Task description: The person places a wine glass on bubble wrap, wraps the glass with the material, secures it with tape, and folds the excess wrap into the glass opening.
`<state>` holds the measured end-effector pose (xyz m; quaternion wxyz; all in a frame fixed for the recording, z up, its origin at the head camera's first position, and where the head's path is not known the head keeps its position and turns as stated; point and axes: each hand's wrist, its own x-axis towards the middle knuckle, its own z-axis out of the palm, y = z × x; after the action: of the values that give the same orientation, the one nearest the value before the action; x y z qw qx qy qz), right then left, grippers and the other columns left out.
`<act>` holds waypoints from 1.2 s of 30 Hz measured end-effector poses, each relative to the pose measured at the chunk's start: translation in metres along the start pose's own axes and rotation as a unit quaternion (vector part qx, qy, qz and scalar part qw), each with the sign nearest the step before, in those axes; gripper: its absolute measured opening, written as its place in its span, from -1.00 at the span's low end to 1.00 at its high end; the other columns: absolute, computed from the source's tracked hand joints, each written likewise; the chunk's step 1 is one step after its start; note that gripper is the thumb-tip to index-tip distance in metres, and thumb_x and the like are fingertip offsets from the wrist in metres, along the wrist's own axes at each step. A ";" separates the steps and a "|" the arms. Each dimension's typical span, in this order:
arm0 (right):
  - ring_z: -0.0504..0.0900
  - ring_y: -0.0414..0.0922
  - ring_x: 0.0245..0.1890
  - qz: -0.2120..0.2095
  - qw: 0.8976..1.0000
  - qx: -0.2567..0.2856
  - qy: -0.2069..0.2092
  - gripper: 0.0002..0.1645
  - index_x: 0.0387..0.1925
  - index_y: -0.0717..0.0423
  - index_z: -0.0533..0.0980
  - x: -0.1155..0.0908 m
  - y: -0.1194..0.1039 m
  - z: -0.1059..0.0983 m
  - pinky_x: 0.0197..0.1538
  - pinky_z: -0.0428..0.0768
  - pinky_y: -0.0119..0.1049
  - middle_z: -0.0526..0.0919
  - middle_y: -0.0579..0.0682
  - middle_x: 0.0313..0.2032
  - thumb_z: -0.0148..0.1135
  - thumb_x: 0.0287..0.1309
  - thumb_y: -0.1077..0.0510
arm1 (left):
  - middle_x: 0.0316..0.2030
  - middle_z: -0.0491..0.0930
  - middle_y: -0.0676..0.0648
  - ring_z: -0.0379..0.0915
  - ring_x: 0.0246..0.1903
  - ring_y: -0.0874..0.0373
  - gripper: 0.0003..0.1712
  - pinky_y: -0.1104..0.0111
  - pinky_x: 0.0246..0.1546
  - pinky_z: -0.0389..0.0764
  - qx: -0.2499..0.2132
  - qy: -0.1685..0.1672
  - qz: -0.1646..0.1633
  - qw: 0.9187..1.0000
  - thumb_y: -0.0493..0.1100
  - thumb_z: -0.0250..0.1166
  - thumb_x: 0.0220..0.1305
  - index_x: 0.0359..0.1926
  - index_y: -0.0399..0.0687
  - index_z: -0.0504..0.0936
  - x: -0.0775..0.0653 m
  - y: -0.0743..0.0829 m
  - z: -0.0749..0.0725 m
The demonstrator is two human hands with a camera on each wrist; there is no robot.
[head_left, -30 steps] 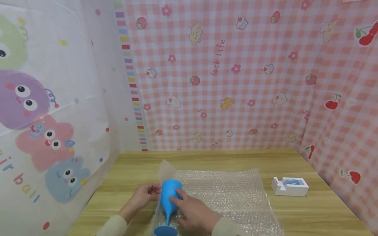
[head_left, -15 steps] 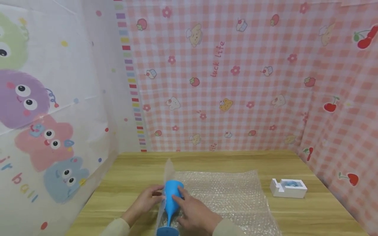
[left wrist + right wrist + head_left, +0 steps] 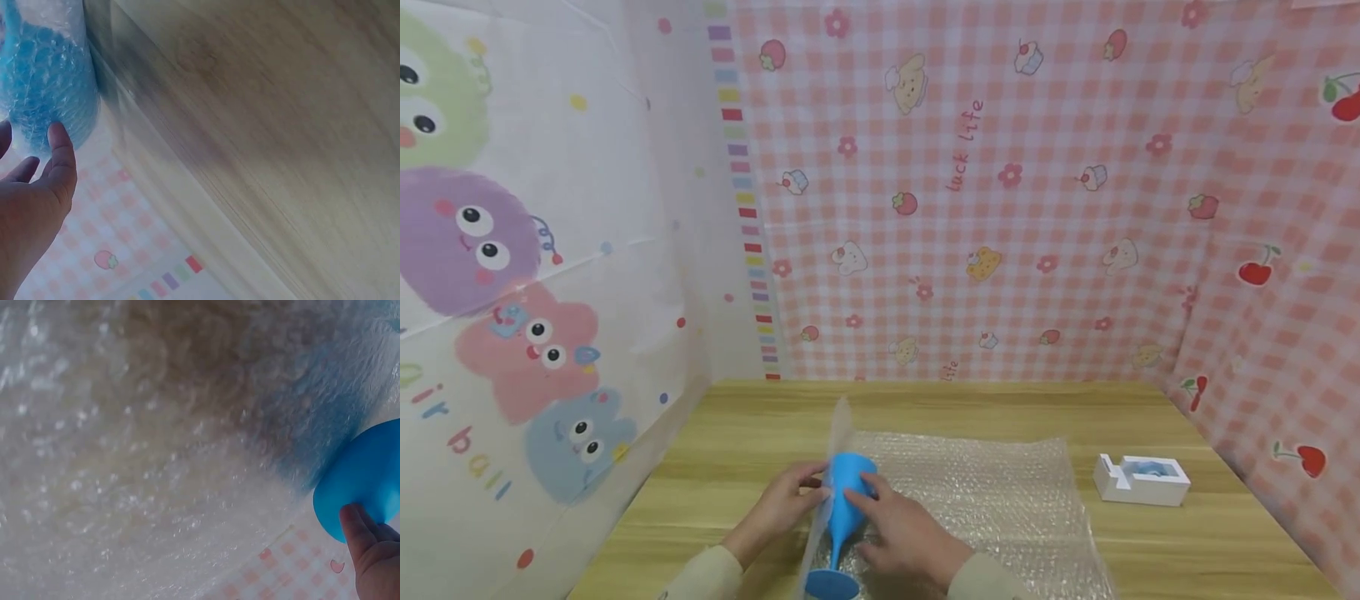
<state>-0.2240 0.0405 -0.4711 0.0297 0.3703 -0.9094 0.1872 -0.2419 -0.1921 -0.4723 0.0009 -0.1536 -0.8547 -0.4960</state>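
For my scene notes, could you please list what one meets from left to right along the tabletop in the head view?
Left hand, goblet, right hand, tape dispenser.

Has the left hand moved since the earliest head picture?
Yes, slightly rightward: in the head view, the left hand is now closer to the white tape dispenser.

Tabletop work corner, walled in by decorative sheets; home or studio, can't tell. Wood-grain tabletop [image 3: 1225, 550] in the middle. Behind it, pink gingham sheet [image 3: 1052, 217] with strawberries, cupcakes, "luck life" lettering; gingham with cherries along right side too. Left side: creased white sheet [image 3: 617, 183] with cartoon monsters, childlike decor. Bubble wrap [image 3: 977, 475] and white tape dispenser [image 3: 1142, 492] on top, so packing-table look.
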 end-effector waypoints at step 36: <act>0.66 -0.03 -0.09 0.014 0.996 0.032 0.077 -0.56 0.12 0.17 0.60 -0.004 0.019 -0.015 -0.01 0.63 -0.16 0.63 0.13 0.05 0.29 0.24 0.10 | -0.06 0.44 -0.20 0.48 -0.15 -0.09 -0.51 0.26 -0.30 0.60 0.129 -0.010 0.137 0.982 -0.08 0.36 0.30 0.11 -0.31 0.51 0.019 0.014 0.023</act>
<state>-0.2352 0.0608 -0.4636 0.0854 0.3431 -0.9028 0.2448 -0.2529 -0.1614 -0.4696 0.0803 -0.2725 -0.8822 -0.3755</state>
